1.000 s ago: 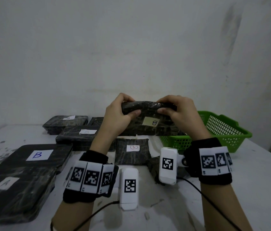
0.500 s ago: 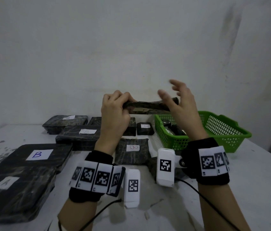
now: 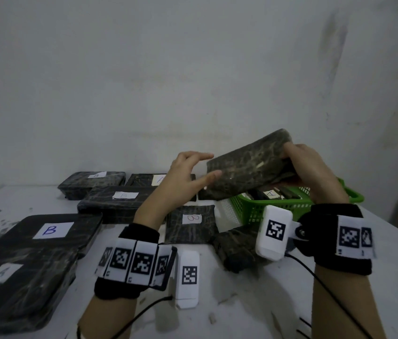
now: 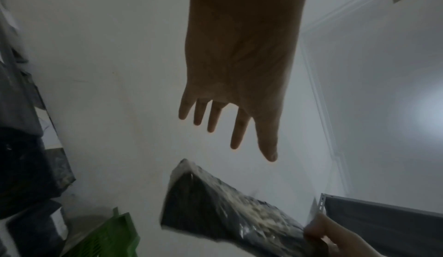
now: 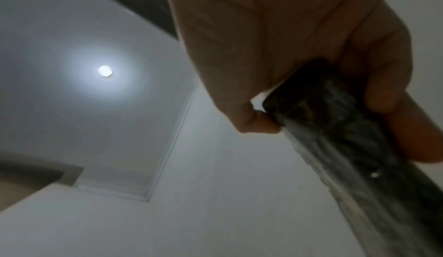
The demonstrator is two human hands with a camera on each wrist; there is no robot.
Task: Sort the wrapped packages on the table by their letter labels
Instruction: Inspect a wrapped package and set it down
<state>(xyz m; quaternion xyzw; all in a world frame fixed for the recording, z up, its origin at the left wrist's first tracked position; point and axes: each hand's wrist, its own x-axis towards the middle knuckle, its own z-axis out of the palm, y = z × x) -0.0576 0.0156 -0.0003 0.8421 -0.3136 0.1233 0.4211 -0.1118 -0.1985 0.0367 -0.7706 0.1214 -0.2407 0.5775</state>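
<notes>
A dark wrapped package (image 3: 249,167) hangs tilted in the air above the green basket, with no label showing on the side facing me. My right hand (image 3: 303,165) grips its right end, fingers and thumb curled round it (image 5: 335,128). My left hand (image 3: 190,172) is open with straight fingers just off the package's left end; the left wrist view shows a gap between that hand (image 4: 235,83) and the package (image 4: 227,204). On the table lie labelled packages: a large B (image 3: 50,230), a large A (image 3: 2,272), a B (image 3: 124,195) and a small B (image 3: 191,218).
A green basket (image 3: 249,209) at the right holds a package labelled A (image 3: 270,194). Two more packages (image 3: 95,179) lie at the back by the wall. A dark package with no label in view (image 3: 237,250) lies near my right wrist. Bare white table (image 3: 242,302) lies in front.
The package went from both hands to the left, and now the right hand grips it while the left has let go. It turned over, hiding its B label, and moved right.
</notes>
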